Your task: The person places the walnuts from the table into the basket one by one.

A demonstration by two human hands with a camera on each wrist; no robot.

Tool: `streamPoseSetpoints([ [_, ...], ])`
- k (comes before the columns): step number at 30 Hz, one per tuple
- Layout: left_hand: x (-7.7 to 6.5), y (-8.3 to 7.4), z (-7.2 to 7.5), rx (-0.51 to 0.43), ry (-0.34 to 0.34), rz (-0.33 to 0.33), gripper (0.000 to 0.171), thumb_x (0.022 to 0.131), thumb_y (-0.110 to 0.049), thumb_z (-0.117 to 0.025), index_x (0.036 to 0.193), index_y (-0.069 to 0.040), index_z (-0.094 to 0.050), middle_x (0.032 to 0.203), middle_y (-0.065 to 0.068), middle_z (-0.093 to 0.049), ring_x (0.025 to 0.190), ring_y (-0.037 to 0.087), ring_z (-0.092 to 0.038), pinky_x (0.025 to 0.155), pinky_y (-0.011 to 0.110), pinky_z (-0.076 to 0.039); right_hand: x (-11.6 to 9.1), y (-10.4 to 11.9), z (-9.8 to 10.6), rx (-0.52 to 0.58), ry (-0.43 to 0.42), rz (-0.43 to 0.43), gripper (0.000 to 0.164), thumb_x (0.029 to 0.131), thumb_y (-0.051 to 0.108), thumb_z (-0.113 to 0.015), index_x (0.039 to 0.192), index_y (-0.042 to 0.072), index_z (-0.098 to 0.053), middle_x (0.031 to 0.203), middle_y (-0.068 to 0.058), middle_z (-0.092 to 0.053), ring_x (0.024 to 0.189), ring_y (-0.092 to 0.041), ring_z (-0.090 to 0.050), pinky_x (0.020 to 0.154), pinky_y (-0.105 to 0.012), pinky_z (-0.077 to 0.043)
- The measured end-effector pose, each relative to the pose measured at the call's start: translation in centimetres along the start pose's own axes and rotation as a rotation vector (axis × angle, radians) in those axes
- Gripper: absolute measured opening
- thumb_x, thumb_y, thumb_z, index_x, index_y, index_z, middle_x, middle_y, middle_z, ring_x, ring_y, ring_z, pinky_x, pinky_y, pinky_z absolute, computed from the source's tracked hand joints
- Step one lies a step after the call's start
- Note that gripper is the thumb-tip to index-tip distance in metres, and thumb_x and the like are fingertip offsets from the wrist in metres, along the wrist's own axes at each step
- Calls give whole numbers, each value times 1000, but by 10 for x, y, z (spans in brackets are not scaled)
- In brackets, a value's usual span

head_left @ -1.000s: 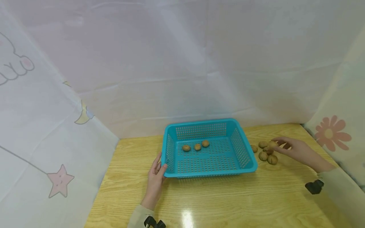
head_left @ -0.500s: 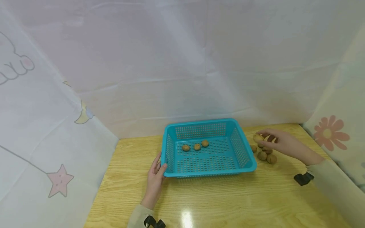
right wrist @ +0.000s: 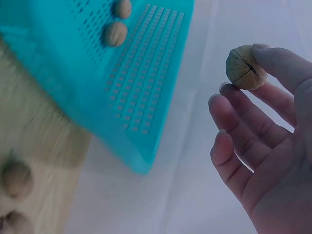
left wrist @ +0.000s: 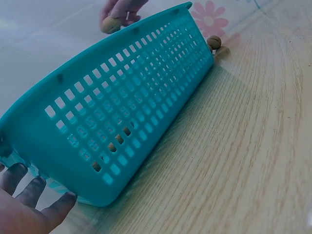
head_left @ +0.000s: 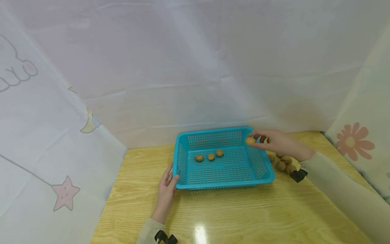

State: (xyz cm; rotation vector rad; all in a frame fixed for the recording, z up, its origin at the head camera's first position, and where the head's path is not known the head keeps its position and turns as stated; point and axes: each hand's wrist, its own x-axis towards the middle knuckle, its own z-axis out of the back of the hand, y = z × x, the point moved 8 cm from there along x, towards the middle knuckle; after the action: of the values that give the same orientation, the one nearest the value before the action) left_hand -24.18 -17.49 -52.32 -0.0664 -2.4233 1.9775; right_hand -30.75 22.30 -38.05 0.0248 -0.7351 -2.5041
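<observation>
My right hand (head_left: 278, 144) pinches a cracked walnut (right wrist: 246, 67) between thumb and fingertips, over the right end of the blue plastic basket (head_left: 225, 186). The crack in its shell faces the right wrist camera. Three walnuts (head_left: 211, 157) lie in a loose row on the basket's floor. At the basket's left front corner, my left hand (head_left: 166, 193) grips the rim, thumb on top and fingers along the outside. Part of that hand (left wrist: 29, 209) also shows in the left wrist view, by the basket's wall.
Several more walnuts (head_left: 281, 166) are piled on the wooden table (head_left: 231, 217), just right of the basket and partly hidden by my right wrist. A pale cloth wall (head_left: 195, 74) rises behind the table, with printed cloth at both sides.
My right hand has lifted the walnut off the pile and carried it left, over the basket's right end. The left hand and the basket have stayed in place.
</observation>
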Motion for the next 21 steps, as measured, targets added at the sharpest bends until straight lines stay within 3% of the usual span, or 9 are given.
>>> streamPoseSetpoints([
  [8, 0, 1, 1, -16, -1, 6, 67, 108, -17, -59, 167, -16, -26, 160, 20, -44, 141, 42, -49, 105, 48, -53, 44, 26, -21, -35, 45, 61, 41, 100, 36, -72, 137, 18, -68, 106, 9, -71, 87, -7, -63, 73, -32, -54],
  [16, 2, 1, 2, -11, -9, 5, 68, 107, -18, -60, 167, -15, -27, 161, 21, -43, 142, 42, -48, 104, 45, -55, 80, 32, -57, 170, 126, 78, 42, 101, 29, -71, 139, 12, -66, 116, -1, -71, 98, -21, -66, 79, -39, -56],
  [21, 0, 2, 1, -8, 2, 9, 68, 108, -19, -59, 167, -14, -25, 162, 21, -40, 143, 41, -47, 104, 44, -55, 98, 28, -88, 185, 188, 105, 40, 102, 25, -71, 139, 12, -66, 122, -4, -69, 104, -23, -68, 89, -43, -58],
])
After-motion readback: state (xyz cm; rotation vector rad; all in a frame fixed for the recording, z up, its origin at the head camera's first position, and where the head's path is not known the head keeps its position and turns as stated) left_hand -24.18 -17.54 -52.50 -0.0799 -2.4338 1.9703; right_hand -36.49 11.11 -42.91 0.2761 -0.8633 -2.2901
